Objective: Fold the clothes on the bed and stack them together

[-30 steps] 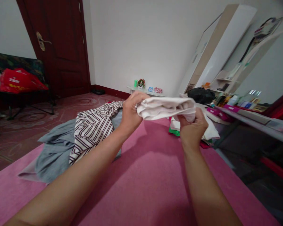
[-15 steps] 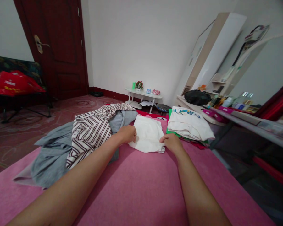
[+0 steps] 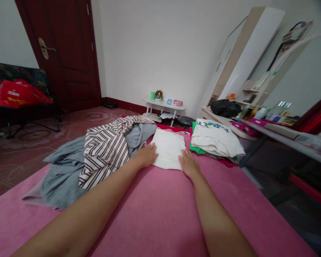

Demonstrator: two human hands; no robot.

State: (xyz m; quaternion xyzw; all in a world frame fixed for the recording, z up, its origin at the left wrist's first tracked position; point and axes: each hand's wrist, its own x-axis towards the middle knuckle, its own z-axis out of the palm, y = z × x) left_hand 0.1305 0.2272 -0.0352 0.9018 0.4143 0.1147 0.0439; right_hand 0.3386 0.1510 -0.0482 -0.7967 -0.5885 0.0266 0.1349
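Note:
A white folded cloth garment lies flat on the pink bed cover in front of me. My left hand rests on its left edge, fingers stretched out. On the right edge lies my right hand, its fingers spread flat. Left of the garment is a loose heap with a striped cloth over grey clothes. To the right sits a stack of folded clothes topped by a white shirt with coloured lettering.
Beyond the bed stands a small white table with a flower pot and small items. A cluttered dressing table borders the right side. On the left are a chair with a red bag and a dark red door.
Both hands have gone from pinching the garment's near corners to lying flat on its sides. The garment's near edge now looks straighter and smoother. The view has shifted slightly.

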